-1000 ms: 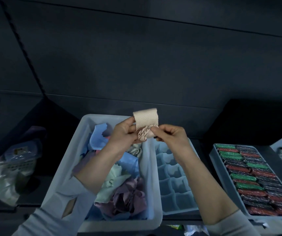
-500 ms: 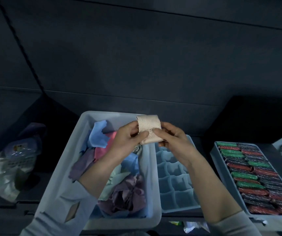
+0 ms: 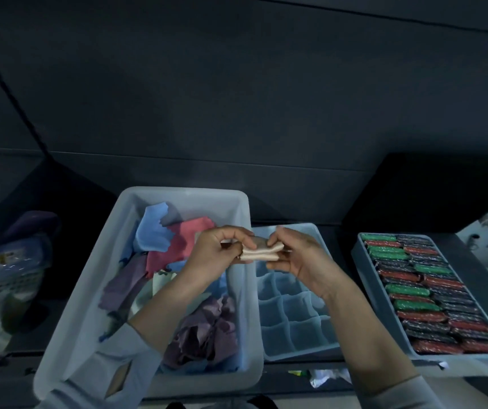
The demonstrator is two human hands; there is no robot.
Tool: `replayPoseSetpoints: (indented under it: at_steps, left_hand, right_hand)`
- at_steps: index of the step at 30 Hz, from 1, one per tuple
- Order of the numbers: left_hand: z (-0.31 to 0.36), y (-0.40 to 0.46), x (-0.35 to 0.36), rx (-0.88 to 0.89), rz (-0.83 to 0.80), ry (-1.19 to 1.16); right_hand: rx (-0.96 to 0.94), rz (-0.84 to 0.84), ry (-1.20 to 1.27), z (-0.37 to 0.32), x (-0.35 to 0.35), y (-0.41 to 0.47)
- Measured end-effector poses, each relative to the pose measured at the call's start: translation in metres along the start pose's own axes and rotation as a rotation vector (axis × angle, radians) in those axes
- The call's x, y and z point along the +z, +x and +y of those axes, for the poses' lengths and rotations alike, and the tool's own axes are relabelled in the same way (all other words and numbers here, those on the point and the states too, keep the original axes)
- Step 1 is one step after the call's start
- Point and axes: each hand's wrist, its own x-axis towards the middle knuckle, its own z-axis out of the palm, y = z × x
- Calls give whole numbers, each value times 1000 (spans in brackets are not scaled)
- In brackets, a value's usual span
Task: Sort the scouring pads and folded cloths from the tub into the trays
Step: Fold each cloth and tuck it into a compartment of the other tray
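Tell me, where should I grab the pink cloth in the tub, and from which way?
Pinch the pink cloth on its raised upper edge near the tub's far end, coming straight down from above. It lies flat on top of the pile with that part uncovered, while the left hand hides its right side and the tub walls block reaching in sideways.

There is a single view, from a wide-angle camera worn on the person's head, looking forward and steeply down from close above the worktop (image 3: 469, 261). Straight lines bow toward the frame's edges. The upper half of the picture takes in only dark wall panels beyond the worktop's far edge. The lower half looks almost straight into the tub (image 3: 95, 278), the divided tray (image 3: 295, 354) and the tray of scouring pads (image 3: 366, 278), ranged left to right along the near edge. Both forearms enter from the bottom corners, near the lens.
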Motion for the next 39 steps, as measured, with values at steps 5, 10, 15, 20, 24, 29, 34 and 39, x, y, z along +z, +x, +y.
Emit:
replayPoseSetpoints:
  at_steps: [5, 10, 15, 20, 24, 29, 34, 39]
  left_hand:
    - [-34, 3, 16, 33, -75, 222]
    - [-45, 7, 35, 131, -67, 436]
    - [-50, 17, 59, 173, -86, 625]
    - [-65, 27, 94, 31, -149, 884]
    - [-79, 32, 112, -211, -215, 1082]
    - [-88, 43, 113, -223, -195, 1063]
    - [-88, 48, 112, -198, -186, 1062]
    - [-88, 46, 112, -184, -181, 1055]
  right_hand:
    - [7, -1, -182, 35, -39, -6]
    - [7, 405, -1008, 66, -105, 6]
    - [24, 401, -1221, 78, -143, 6]
    - [54, 457, -1230, 72, -178, -4]
    - [-46, 445, -1180, 60, -176, 2]
    - [-220, 351, -1074, 52, -146, 51]
    - [-228, 259, -1187, 65, -114, 104]
    - [-183, 229, -1395, 71, -110, 119]
